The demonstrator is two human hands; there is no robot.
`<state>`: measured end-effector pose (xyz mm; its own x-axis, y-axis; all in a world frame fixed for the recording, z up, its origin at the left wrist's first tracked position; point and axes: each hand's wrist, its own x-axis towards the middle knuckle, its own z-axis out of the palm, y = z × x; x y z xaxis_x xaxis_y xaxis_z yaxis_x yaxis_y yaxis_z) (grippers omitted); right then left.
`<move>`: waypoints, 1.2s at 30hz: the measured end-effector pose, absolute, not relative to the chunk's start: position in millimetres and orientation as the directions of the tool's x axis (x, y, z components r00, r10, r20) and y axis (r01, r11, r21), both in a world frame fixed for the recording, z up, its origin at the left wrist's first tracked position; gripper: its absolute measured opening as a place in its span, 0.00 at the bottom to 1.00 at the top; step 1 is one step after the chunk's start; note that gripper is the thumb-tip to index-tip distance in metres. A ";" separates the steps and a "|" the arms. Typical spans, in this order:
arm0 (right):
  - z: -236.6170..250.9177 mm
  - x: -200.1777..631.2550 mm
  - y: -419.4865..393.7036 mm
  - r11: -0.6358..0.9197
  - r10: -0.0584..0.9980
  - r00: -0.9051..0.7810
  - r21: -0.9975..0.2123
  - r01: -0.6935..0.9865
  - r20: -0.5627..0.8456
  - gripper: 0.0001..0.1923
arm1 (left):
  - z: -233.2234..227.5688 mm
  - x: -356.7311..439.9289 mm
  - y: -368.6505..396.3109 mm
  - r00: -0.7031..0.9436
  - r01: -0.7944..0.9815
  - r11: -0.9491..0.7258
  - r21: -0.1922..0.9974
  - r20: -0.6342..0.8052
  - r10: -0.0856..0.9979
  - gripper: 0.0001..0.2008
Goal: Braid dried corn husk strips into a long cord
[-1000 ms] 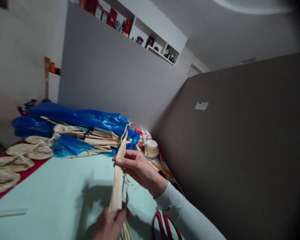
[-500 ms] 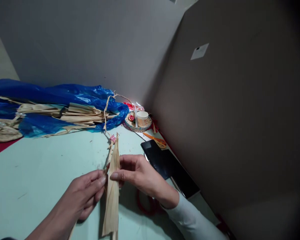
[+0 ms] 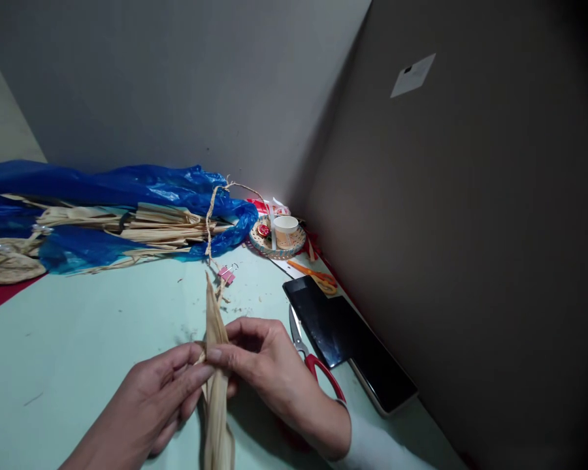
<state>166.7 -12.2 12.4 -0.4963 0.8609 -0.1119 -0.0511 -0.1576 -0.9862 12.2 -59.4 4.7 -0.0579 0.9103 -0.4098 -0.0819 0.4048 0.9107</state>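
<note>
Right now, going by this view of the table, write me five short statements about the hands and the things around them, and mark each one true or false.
1. Both hands pinch one dried leaf strip: left hand, right hand. True.
2. The red-handled scissors are in the right hand. False: they lie on the table beside that hand.
3. A pink binder clip lies beyond the tip of the strip. True.
4. The paper cup stands on the dark tablet. False: it stands on a round woven mat farther back.
5. A bundle of dried leaves lies on blue plastic. True.
</note>
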 end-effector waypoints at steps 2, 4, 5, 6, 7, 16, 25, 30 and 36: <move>18.2 169.9 -10.8 -0.236 0.831 -0.535 -0.968 -0.085 -0.156 0.24 | 3.9 11.1 -59.2 -0.081 -0.086 0.408 0.909 -0.415 0.906 0.19; 24.1 174.1 -9.4 -0.253 0.828 -0.535 -0.963 -0.090 -0.167 0.25 | 0.4 9.4 -58.9 -0.094 -0.098 0.433 0.896 -0.441 0.892 0.20; 26.2 176.1 -8.9 -0.260 0.828 -0.533 -0.961 -0.091 -0.173 0.25 | -1.8 8.7 -58.7 -0.088 -0.109 0.442 0.890 -0.452 0.888 0.21; 27.6 177.7 -8.6 -0.269 0.826 -0.534 -0.959 -0.090 -0.181 0.25 | -4.0 8.1 -58.4 -0.075 -0.124 0.443 0.888 -0.454 0.888 0.21; 28.0 178.9 -8.4 -0.277 0.823 -0.537 -0.957 -0.091 -0.187 0.25 | -5.9 7.7 -58.2 -0.060 -0.142 0.436 0.889 -0.447 0.893 0.21; 19.0 177.2 -10.5 -0.366 0.732 -0.668 -0.905 -0.215 -0.137 0.21 | -3.0 5.7 -56.5 0.035 -0.161 0.413 0.897 -0.413 0.910 0.18; 18.2 174.0 -20.3 0.051 0.861 -0.509 -0.994 0.101 -0.008 0.19 | -16.0 1.4 -56.1 0.078 -0.217 0.431 0.876 -0.424 0.902 0.20; 13.5 170.5 -23.4 0.163 0.874 -0.486 -0.955 0.249 0.023 0.17 | -6.9 11.8 -57.2 0.055 -0.327 0.399 0.857 -0.404 0.913 0.21; 15.3 167.3 -30.2 0.152 0.907 -0.421 -0.941 0.303 0.012 0.15 | 1.4 16.8 -64.7 0.000 -0.263 0.409 0.873 -0.425 0.905 0.18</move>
<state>167.3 -30.2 15.3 -0.4207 0.9071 0.0115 0.3026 0.1523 -0.9409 16.8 -64.7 1.4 -0.0003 0.9054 -0.4245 -0.2634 0.4095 0.8735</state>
